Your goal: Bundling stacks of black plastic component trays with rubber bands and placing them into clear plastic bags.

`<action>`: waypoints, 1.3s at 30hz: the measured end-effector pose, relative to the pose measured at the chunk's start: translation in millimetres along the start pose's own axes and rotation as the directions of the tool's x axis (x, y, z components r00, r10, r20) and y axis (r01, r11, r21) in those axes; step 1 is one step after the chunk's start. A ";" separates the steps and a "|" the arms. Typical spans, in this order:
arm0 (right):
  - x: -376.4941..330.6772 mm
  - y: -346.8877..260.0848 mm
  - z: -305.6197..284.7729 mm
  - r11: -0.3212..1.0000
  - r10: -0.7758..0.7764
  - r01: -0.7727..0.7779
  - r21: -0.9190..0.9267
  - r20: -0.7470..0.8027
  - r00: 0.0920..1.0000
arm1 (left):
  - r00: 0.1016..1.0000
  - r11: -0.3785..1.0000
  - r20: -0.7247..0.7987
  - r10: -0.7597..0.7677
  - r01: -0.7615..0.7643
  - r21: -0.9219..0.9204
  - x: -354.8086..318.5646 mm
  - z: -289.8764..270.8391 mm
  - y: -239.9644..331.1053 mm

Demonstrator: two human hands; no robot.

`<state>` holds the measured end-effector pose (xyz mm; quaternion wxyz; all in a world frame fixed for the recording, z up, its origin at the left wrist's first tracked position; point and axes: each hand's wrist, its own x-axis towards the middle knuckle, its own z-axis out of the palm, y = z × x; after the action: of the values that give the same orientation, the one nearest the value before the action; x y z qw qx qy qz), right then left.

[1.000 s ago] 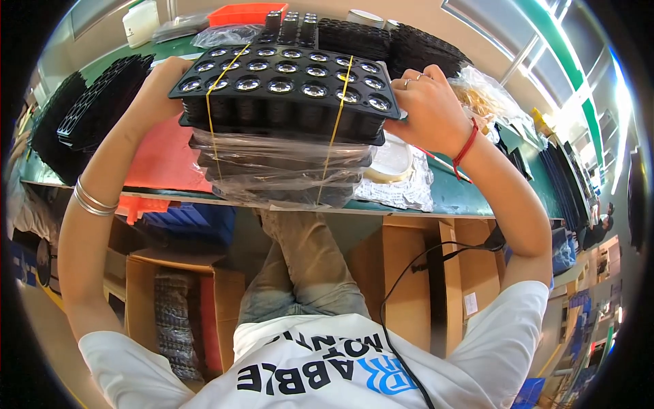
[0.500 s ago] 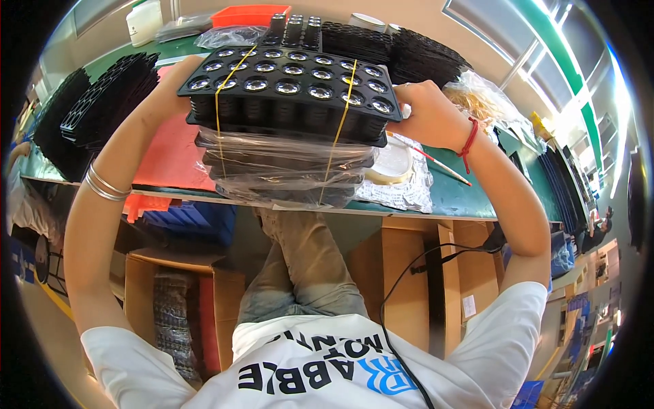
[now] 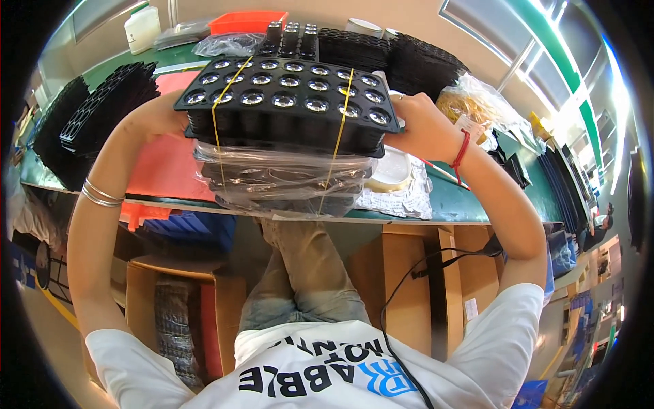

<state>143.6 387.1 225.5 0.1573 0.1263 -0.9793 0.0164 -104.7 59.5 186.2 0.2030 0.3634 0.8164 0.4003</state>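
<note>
Hands grip the two short ends of a stack of black trays [image 3: 289, 112], which is lifted clear above the front edge of a green table [image 3: 449, 204]. The left hand [image 3: 153, 116] is mostly hidden behind the stack's left end, so its fingers cannot be made out, though the palm looks pressed against the side. The right hand [image 3: 422, 126] is cupped around the right end, fingers curled behind and thumb toward the front, clamping the stack between both palms; that two-sided hold seems needed because the bundle is wide and made of many layers. Two yellow rubber bands [image 3: 337, 133] run over the top tray and down the front, keeping the layers from sliding apart, and the lower trays sit inside a clear plastic bag [image 3: 279, 184] that sags beneath. The top tray's round pockets each hold a small shiny part. On the table behind lie a pink sheet [image 3: 163, 163], more piles of black trays [image 3: 95, 116], a bag of yellow bands [image 3: 477, 105], a white disc [image 3: 392, 174] and a white bottle [image 3: 143, 27]. Cardboard boxes [image 3: 163, 300] stand below the table.
</note>
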 end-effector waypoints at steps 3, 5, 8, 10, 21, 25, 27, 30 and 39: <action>2.5 0.9 2.3 0.995 -0.058 0.058 -0.081 0.003 0.998 | 0.999 0.999 0.025 0.038 -0.037 -0.033 8.7 -9.2 -20.9; 2.7 2.0 1.3 0.997 -0.060 0.060 -0.051 0.006 0.998 | 0.999 0.994 0.032 0.019 -0.015 -0.106 10.2 -6.1 -16.2; 2.3 3.1 4.7 0.998 -0.035 0.036 0.057 -0.013 0.999 | 1.000 0.998 0.021 -0.016 0.018 -0.057 11.0 -2.9 -6.1; 2.5 2.8 5.9 0.991 -0.007 0.011 0.134 -0.031 0.999 | 0.993 0.993 0.041 -0.109 0.111 -0.033 14.9 -5.8 -5.4; 5.9 4.3 8.8 0.963 -0.007 0.020 0.268 -0.052 0.999 | 0.908 0.892 -0.038 0.417 -0.416 -0.175 19.8 2.9 -1.3; 4.7 0.2 10.1 0.955 0.044 -0.035 0.294 -0.024 0.999 | 0.880 0.882 0.089 0.467 -0.458 -0.108 16.8 3.7 5.1; 5.7 1.2 11.3 0.968 0.022 -0.017 0.252 -0.015 1.000 | 0.877 0.863 0.064 0.475 -0.451 -0.227 19.6 6.7 -5.4; 5.4 -0.3 12.1 0.944 0.027 -0.035 0.328 0.031 0.999 | 0.943 0.841 -0.173 0.283 -0.331 -0.427 27.3 13.3 -30.6; 4.2 6.4 21.3 0.948 -0.036 0.044 0.314 -0.032 0.999 | 0.998 0.930 -0.030 -0.057 0.042 -0.366 28.5 -10.8 -47.0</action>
<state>131.7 390.7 206.7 0.1480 0.1693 -0.9593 0.1709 -150.2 56.0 153.8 0.2605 0.2907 0.7405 0.5472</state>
